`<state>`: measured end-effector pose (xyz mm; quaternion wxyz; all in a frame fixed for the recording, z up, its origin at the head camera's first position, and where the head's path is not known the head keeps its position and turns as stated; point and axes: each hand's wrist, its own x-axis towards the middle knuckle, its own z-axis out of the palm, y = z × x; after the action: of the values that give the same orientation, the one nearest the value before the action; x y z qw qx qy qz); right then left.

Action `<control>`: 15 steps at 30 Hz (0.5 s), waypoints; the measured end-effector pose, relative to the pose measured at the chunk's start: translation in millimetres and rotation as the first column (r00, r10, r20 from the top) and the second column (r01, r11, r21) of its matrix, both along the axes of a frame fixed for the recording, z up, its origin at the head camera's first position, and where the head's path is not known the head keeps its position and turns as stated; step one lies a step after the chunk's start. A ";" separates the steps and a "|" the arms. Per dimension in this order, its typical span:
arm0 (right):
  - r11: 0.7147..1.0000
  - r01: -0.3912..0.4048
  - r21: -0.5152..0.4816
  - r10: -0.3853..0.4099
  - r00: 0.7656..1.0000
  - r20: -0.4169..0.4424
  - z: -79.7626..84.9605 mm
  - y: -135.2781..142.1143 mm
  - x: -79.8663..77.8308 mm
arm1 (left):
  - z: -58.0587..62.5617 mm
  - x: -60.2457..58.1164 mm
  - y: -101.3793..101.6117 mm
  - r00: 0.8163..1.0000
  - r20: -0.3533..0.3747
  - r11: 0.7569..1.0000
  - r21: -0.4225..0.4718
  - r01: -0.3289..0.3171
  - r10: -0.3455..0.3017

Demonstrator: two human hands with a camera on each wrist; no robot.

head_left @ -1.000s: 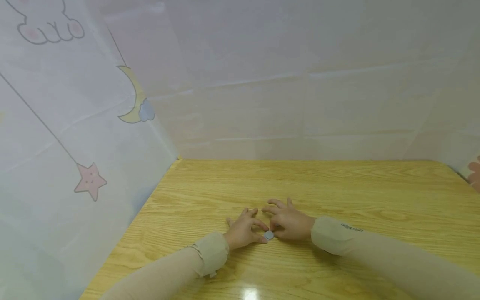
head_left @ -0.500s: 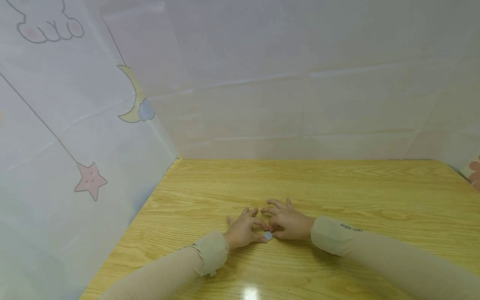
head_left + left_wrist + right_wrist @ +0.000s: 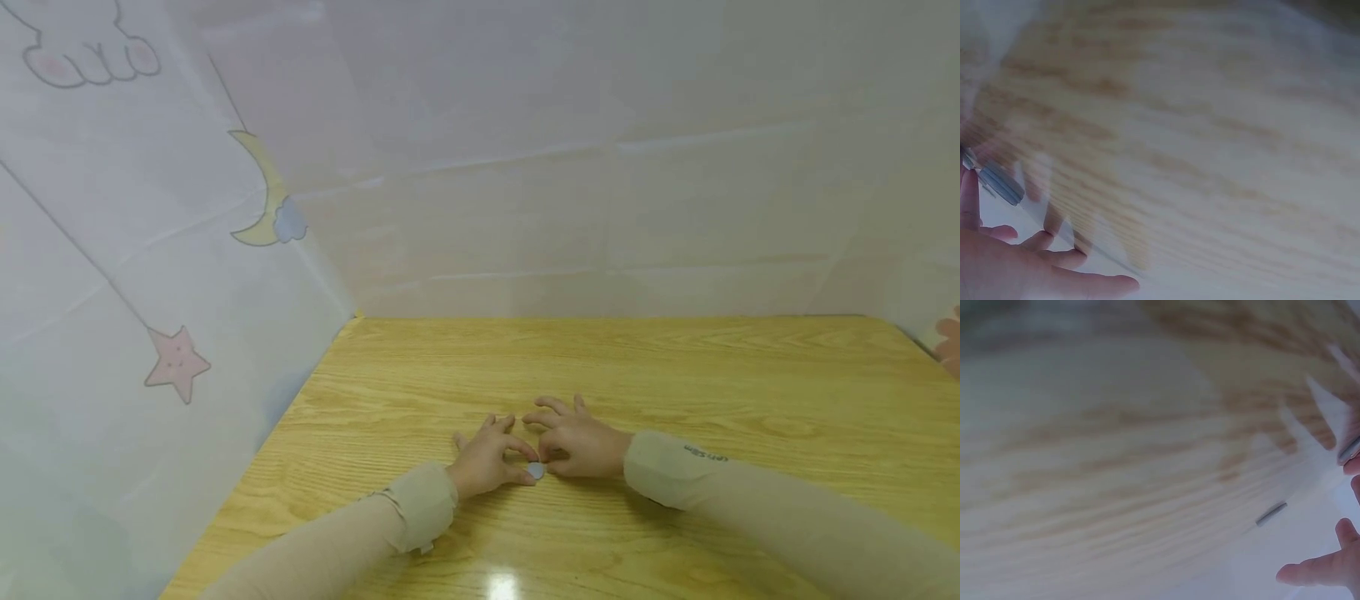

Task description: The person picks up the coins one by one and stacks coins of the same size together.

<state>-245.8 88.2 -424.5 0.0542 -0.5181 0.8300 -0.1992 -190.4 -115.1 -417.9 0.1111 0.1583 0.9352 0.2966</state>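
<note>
A small round silver-grey top face, coin-like, shows between my hands in the head view; it belongs to a stack of coins (image 3: pixel 536 471) on the table. Ribbed grey edges of the coins (image 3: pixel 1001 182) appear in the left wrist view. Thumb and index finger of my left hand (image 3: pixel 483 462) pinch the stack from the left side. My right hand (image 3: pixel 585 443) has its thumb and bent index finger together at the stack's right edge, other fingers raised. In the right wrist view a grey edge (image 3: pixel 1350 450) sits at the fingertips, partly cut off.
The wood-grain table (image 3: pixel 675 367) is glossy and reflects the hands. A thin grey bar-like piece (image 3: pixel 1271 514) appears apart from the fingers in the right wrist view; its kind is unclear. Pale printed sheets (image 3: pixel 487 217) rise behind the table and along its left.
The top coin has shifted slightly left and now lines up with what is beneath it. Both hands have stayed almost in place.
</note>
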 end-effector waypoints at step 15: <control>0.996 0.065 -0.068 -0.070 0.994 -0.081 -0.8 13.7 -5.8 | 0.4 0.4 0.3 1.000 -0.019 1.000 -0.026 0.018 -0.018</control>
<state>-251.6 101.9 -425.2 -0.0041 -0.4991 0.8417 -0.2059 -190.0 -114.9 -417.6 0.1069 0.1680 0.9386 0.2819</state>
